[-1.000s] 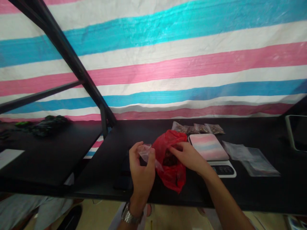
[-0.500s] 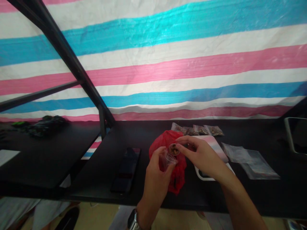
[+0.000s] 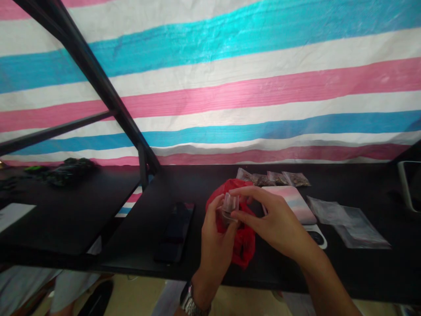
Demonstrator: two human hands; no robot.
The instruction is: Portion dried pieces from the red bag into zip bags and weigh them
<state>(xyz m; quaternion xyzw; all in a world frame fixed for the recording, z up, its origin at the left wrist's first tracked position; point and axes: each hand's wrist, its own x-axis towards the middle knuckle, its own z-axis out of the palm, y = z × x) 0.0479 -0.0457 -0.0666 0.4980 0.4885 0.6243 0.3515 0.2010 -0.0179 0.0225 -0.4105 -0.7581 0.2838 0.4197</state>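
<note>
My left hand (image 3: 215, 241) is closed on a small clear plastic bag (image 3: 226, 218), pinching it by its mouth. Fingers of my right hand (image 3: 271, 215) grip a small clear cup (image 3: 231, 202), which is tipped upside down into the bag's mouth. What is inside the bag is hard to make out. Under both hands lies a crumpled red plastic bag (image 3: 245, 250), partly hidden by them. Beside my right hand is a flat pink and pale-blue panel (image 3: 289, 199), with a white device with a dark round part (image 3: 319, 237) just below it, partly covered by my wrist.
Several small filled bags (image 3: 278, 177) lie behind the red bag. Flat clear bags (image 3: 358, 226) rest on the right of the black table (image 3: 138, 259). A dark phone (image 3: 176, 230) is at left, another device (image 3: 411, 184) at far right. A metal post (image 3: 98, 83) slants upward at left.
My right hand has turned the cup, which showed brown pieces inside, from mouth-up to upside down over the clear bag. My left hand still holds the bag.
</note>
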